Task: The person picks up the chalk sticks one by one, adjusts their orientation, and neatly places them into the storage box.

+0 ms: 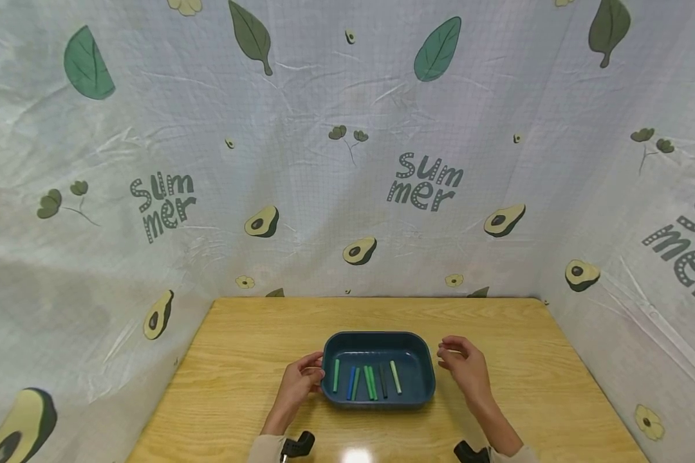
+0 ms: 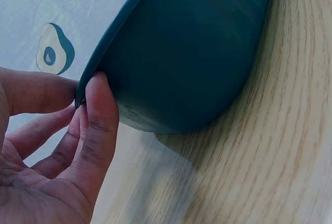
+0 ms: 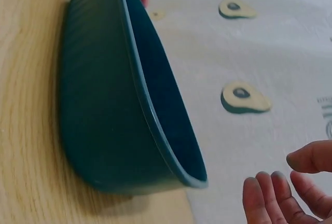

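Observation:
A dark teal rectangular tub [image 1: 378, 405] with rounded corners stands on the table. In the head view several thin sticks lie in it, spread in a row: green ones [image 1: 336, 376], a blue one [image 1: 350, 383], a dark one [image 1: 383, 382] and a pale green one [image 1: 396, 377]. My left hand [image 1: 297, 384] is at the tub's left end; in the left wrist view its thumb and fingers pinch the rim [image 2: 116, 24]. Off the right end, apart from the rim, my right hand [image 1: 466, 370] holds nothing, its fingers loosely bent in the right wrist view.
The wooden table [image 1: 255, 321] ends at the back and sides against a pale sheet [image 1: 313, 193] printed with avocados, leaves and lettering. Black wrist mounts [image 1: 298, 445] sit at both sleeves.

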A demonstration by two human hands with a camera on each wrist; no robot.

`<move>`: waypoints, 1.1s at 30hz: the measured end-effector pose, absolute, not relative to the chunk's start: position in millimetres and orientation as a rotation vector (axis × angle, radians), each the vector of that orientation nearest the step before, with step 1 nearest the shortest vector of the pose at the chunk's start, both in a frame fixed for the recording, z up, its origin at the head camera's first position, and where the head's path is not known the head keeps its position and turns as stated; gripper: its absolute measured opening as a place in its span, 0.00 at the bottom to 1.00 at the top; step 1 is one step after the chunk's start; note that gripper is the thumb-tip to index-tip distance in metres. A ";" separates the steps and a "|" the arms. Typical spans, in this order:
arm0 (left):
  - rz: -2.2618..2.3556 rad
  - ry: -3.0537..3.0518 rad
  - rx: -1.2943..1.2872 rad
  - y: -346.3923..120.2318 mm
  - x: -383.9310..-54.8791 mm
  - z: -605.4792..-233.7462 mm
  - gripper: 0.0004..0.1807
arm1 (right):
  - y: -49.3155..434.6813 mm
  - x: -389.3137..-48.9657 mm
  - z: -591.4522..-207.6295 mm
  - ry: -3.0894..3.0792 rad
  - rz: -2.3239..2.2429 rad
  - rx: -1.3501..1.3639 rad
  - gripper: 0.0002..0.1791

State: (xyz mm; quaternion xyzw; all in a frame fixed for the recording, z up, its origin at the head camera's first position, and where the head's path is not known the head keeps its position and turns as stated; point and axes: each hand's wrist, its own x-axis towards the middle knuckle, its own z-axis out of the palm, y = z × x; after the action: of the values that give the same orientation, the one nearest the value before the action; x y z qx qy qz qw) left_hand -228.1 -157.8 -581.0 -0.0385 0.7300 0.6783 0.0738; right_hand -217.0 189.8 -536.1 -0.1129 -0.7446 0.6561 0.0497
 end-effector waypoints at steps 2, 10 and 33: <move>2.032 2.198 -0.106 -157.8 -229.1 -581.8 0.25 | 193.8 -215.5 -537.6 -2.250 1.971 -0.363 0.16; 2.033 2.193 -0.126 -158.2 -228.9 -582.5 0.25 | 208.6 -212.3 -550.6 -2.147 1.883 -0.501 0.16; 2.056 2.191 -0.130 -155.7 -229.8 -583.6 0.26 | 208.2 -218.9 -591.1 -2.038 1.676 -0.715 0.16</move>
State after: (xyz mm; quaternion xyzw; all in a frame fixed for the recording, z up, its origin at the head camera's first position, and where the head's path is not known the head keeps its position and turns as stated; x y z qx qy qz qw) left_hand -229.8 -155.7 -583.6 -0.0430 0.7268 0.6822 0.0672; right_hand -218.9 208.2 -591.1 -0.2560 -0.7302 0.6002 0.2025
